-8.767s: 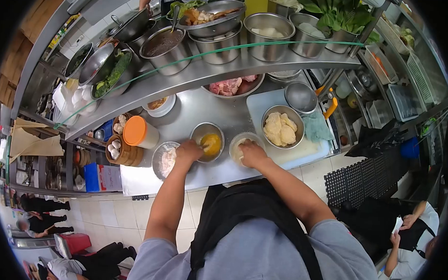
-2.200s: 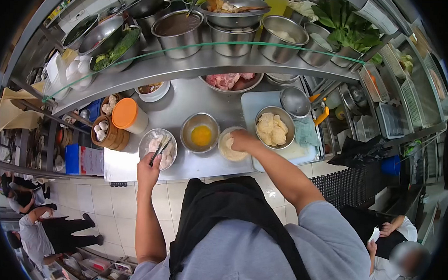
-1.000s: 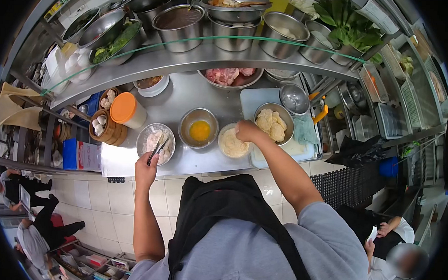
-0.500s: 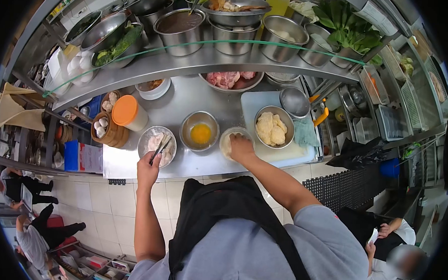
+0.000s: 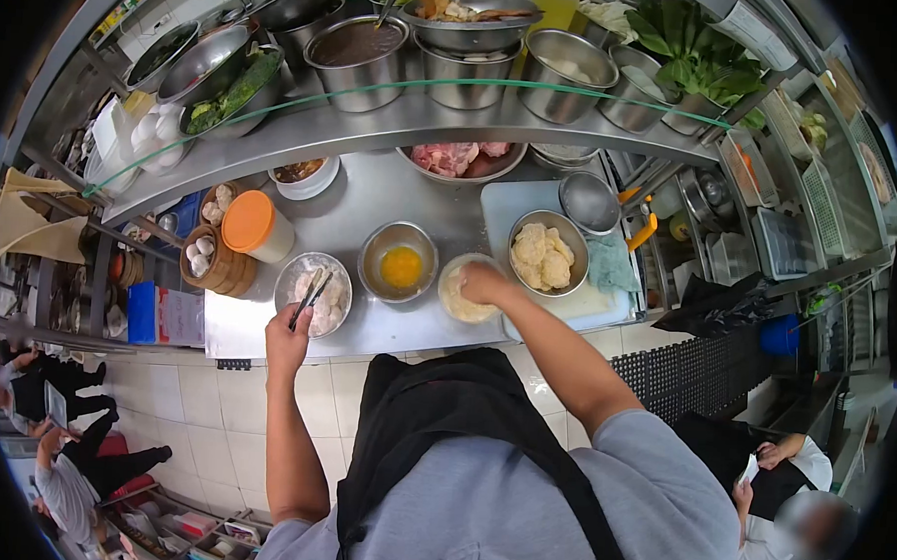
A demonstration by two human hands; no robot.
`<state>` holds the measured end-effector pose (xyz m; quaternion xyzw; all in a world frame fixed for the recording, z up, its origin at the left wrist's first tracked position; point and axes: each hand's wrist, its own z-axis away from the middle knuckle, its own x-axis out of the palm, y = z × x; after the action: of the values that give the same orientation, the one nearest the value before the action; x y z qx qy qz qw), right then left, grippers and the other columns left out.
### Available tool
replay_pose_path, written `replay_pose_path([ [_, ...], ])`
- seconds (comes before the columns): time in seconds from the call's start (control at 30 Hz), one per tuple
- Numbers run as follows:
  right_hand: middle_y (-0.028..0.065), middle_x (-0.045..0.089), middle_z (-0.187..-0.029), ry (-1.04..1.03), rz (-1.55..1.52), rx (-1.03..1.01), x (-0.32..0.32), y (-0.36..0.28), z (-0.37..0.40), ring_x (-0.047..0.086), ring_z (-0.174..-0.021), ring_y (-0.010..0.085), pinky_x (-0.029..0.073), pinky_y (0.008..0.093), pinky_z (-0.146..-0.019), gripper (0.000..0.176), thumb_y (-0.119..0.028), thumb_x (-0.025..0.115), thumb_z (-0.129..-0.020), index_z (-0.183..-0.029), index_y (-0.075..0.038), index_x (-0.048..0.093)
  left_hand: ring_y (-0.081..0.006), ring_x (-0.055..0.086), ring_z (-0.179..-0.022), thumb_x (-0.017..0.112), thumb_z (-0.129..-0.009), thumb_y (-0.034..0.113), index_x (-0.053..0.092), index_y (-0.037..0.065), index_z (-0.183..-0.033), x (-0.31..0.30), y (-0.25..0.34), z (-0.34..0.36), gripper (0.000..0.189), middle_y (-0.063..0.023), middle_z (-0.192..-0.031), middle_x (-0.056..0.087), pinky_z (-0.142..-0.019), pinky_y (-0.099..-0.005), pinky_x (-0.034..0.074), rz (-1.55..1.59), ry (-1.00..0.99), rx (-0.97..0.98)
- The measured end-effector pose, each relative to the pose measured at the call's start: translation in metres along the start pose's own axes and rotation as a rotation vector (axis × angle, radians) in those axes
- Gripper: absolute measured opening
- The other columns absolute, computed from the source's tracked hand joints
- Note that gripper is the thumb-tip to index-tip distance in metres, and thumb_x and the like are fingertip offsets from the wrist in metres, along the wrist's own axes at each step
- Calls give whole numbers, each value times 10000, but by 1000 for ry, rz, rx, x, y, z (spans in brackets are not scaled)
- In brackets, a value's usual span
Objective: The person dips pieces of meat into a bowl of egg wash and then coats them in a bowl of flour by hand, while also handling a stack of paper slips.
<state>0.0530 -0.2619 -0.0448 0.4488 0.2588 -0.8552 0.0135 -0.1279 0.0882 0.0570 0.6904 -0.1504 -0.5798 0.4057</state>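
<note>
My left hand [image 5: 288, 335] is closed around a pair of tongs [image 5: 314, 289]. The tongs' tips reach into a bowl of white, flour-dusted pieces [image 5: 334, 300]. To the right stands a steel bowl [image 5: 368, 268] with beaten egg [image 5: 401, 267] in it. My right hand [image 5: 484, 284] is down in a bowl of pale crumbs [image 5: 455, 300], fingers curled; whatever they grip is hidden under the hand. Just right of it, a steel bowl holds crumb-coated pieces [image 5: 543, 256] and rests on a white cutting board [image 5: 497, 204].
An orange-lidded tub [image 5: 249, 221] and bamboo steamers [image 5: 231, 271] stand at the left. Raw meat [image 5: 449, 158] sits in a bowl at the back, beneath a steel shelf [image 5: 375, 137] loaded with pots. A green cloth [image 5: 612, 265] lies at the right. Other people are on both sides behind.
My left hand and the tongs have shifted slightly left and toward me. My right hand has turned a little in the crumb bowl, and more crumbs show at its front.
</note>
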Motion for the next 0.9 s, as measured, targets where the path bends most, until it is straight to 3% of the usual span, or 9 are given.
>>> replay_pose_path([
  [0.1, 265, 689, -1013, 52, 18, -53, 58, 24, -19, 669, -941, 424, 523, 474, -879, 271, -187, 584, -797, -924, 6, 725, -209, 554, -625, 668, -933, 243, 687, -20, -996, -5, 2, -4, 271, -141, -708, 628, -630, -336, 466, -36, -7, -37],
  [0.17, 284, 684, -996, 20, 44, -103, 67, 30, -17, 670, -938, 425, 521, 475, -882, 276, -210, 589, -814, -908, 11, 724, -261, 608, -642, 668, -927, 253, 696, -2, -995, -10, -9, -2, 264, -159, -729, 655, -643, -366, 485, -78, 50, -17],
  [0.27, 277, 680, -1039, 67, 17, -39, 35, 0, 15, 675, -939, 416, 528, 462, -892, 337, -227, 609, -817, -1027, 23, 692, -409, 672, -793, 648, -917, 319, 701, 50, -973, -20, -9, -7, 280, -186, -834, 704, -710, -469, 517, -288, 86, -134],
  [0.33, 243, 663, -1117, 385, 112, 54, 28, -21, 44, 678, -976, 393, 539, 449, -899, 426, -223, 620, -813, -1158, 27, 617, -410, 673, -801, 647, -912, 325, 696, 58, -961, -24, -14, -4, 276, -189, -835, 703, -716, -475, 521, -375, 71, -161],
  [0.47, 219, 633, -1184, 335, 186, 110, 36, -18, 29, 673, -1019, 371, 543, 441, -908, 500, -235, 642, -796, -1211, 29, 556, -409, 680, -812, 659, -889, 329, 689, 64, -921, -21, -12, -2, 269, -199, -833, 702, -730, -496, 538, -582, -13, -142],
  [0.57, 211, 638, -1172, 286, 201, 169, 34, -17, 22, 668, -1035, 362, 544, 439, -905, 469, -252, 663, -781, -1162, 10, 587, -408, 687, -803, 673, -876, 331, 688, 61, -887, -7, -4, 2, 271, -204, -829, 703, -734, -504, 546, -642, -16, -85],
  [0.67, 177, 673, -1066, 326, 184, 129, 18, -22, 32, 675, -996, 343, 558, 409, -872, 421, -205, 659, -779, -1159, -31, 617, -404, 705, -818, 668, -873, 359, 698, 41, -919, 9, 7, 8, 322, -242, -859, 706, -736, -490, 564, -736, -91, -168],
  [0.73, 180, 687, -970, 343, 21, 20, 10, -16, 33, 676, -953, 340, 550, 411, -839, 335, -196, 651, -754, -1058, -57, 664, -405, 705, -820, 660, -880, 359, 698, 41, -922, 21, 0, 8, 323, -240, -858, 707, -738, -491, 564, -728, -70, -176],
  [0.9, 173, 682, -910, 238, -347, -165, -5, 0, 34, 658, -848, 323, 508, 414, -744, 280, -233, 668, -715, -923, -45, 654, -420, 687, -804, 617, -907, 313, 712, 41, -876, 21, -24, 4, 289, -224, -817, 700, -738, -509, 543, -632, 0, -182],
])
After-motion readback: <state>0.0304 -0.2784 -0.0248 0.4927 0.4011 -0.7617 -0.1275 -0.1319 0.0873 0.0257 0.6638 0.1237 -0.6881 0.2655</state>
